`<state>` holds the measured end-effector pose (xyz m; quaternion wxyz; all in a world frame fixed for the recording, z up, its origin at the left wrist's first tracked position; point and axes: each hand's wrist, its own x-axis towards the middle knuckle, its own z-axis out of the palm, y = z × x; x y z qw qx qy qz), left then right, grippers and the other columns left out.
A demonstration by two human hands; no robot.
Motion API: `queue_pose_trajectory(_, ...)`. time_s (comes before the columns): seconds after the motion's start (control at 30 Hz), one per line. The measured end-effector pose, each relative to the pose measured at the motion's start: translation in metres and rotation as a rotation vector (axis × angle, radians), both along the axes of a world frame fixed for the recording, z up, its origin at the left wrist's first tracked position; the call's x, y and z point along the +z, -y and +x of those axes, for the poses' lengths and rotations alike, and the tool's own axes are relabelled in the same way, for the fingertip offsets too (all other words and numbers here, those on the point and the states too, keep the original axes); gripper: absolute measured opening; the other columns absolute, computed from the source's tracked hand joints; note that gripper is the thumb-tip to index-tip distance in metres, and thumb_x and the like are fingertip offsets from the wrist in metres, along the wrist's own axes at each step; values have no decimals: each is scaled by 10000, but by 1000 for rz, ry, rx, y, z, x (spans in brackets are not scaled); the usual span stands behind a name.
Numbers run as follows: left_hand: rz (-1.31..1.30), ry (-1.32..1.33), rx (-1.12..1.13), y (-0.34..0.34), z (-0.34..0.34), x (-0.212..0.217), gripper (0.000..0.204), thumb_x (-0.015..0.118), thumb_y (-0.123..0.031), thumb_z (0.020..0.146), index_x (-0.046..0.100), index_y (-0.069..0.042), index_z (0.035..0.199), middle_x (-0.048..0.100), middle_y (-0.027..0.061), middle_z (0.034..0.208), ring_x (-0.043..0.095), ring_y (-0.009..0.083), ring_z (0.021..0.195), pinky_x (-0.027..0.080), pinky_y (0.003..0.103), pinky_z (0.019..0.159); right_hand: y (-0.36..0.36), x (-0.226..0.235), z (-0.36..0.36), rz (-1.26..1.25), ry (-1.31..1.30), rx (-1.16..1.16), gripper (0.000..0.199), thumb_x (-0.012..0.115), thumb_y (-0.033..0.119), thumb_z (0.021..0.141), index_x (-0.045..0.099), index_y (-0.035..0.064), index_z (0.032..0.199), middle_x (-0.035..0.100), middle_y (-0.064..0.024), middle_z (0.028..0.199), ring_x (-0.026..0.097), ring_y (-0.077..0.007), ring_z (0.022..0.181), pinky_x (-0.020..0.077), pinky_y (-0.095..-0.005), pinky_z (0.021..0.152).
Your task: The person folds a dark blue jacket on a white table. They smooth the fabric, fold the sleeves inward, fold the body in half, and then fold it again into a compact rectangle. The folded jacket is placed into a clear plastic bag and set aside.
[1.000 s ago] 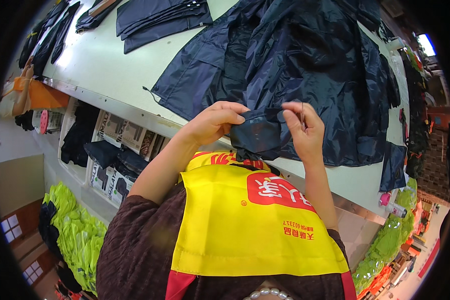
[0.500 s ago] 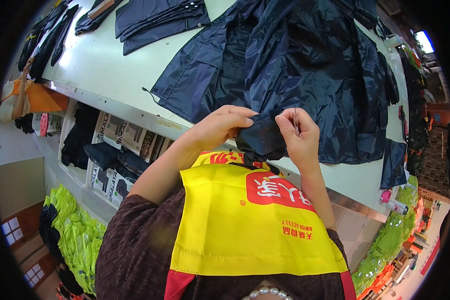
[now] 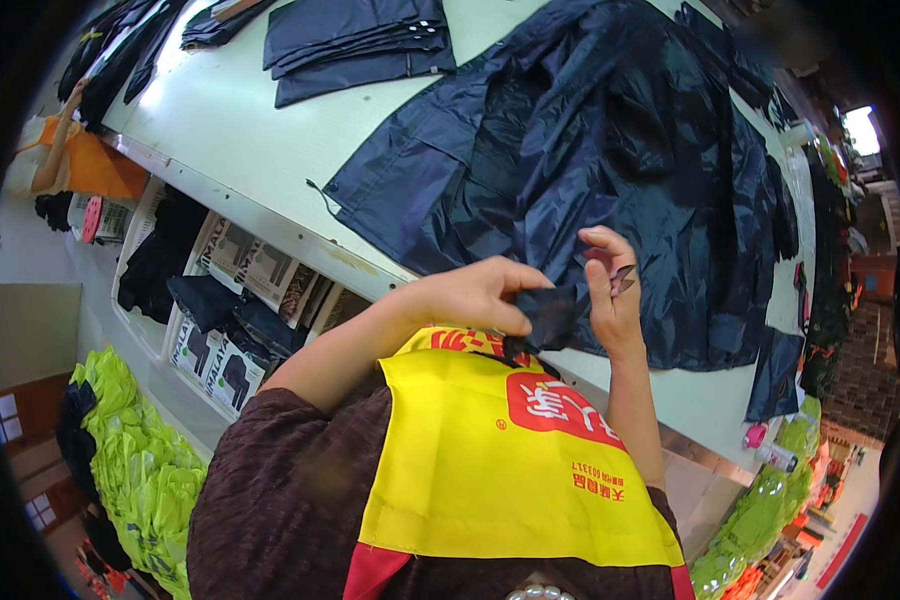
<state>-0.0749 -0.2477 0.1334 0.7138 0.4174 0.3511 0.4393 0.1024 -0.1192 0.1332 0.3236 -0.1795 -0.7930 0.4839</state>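
A shiny dark navy jacket (image 3: 660, 190) lies spread over the white table in front of me, with a part of it hanging past the near edge. My left hand (image 3: 470, 300) pinches a bunched dark piece of this jacket, close to my yellow apron (image 3: 510, 470). To its right, my right hand (image 3: 618, 318) is raised off the cloth, thumb and forefinger apart. Small thread snips (image 3: 622, 279) rest in its curled fingers, their blades sticking out. The lower fingers are partly hidden.
Folded dark garments (image 3: 355, 45) are stacked at the far left of the table (image 3: 210, 130). Boxes and dark cloth fill the shelf below. Yellow-green garments (image 3: 140, 460) are heaped at the left. A bottle (image 3: 775, 458) stands near the right corner. A co-worker's arm (image 3: 60, 140) shows far left.
My right hand has come away from the cloth, and its thumb and forefinger have spread. My left hand has moved lower with the bunched piece. The whole view has shifted slightly.
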Motion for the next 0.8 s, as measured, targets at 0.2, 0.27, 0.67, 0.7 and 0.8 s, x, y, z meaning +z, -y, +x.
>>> queue_pose_trajectory(0.2, 720, -702, 398, -2, -19, -13, 285, 628, 37, 661, 613, -24, 939, 584, 123, 850, 598, 288, 794, 477, 326, 707, -2, 6, 14, 122, 317, 338, 186, 629, 203, 866, 562, 32, 892, 528, -96, 797, 526, -224, 746, 421, -304, 677)
queue_pose_trajectory(0.27, 710, -720, 563, -8, -16, -18, 218, 613, 8, 668, 599, -25, 883, 588, 122, 863, 585, 328, 819, 482, 349, 709, 18, 18, 10, -65, 497, 317, 363, 784, 278, 730, 532, 42, 842, 487, -71, 690, 467, -169, 580, 372, -274, 524)
queue_pose_trajectory(0.67, 652, -606, 654, -26, 35, -31, 192, 665, -107, 750, 520, 5, 809, 578, 161, 802, 562, 354, 741, 452, 376, 636, -24, -48, -16, -48, -127, -583, 200, 599, -53, 769, 451, 77, 807, 384, 41, 783, 365, -72, 691, 334, -184, 649)
queue_pose_trajectory(0.7, 731, -676, 670, -24, 30, -38, 195, 674, -92, 727, 525, 1, 812, 578, 158, 801, 565, 355, 745, 457, 375, 639, -14, -43, -15, -150, -74, -582, 199, 621, -42, 774, 465, 75, 813, 398, 49, 781, 379, -67, 695, 343, -189, 644)
queue_pose_trajectory(0.8, 641, -522, 1110, -36, -2, -56, 167, 582, 78, 631, 535, -10, 765, 547, 141, 708, 565, 313, 672, 454, 339, 610, 45, -30, -23, -44, 148, -336, 208, 665, -8, 753, 469, 62, 750, 423, -9, 687, 437, -106, 611, 366, -229, 559)
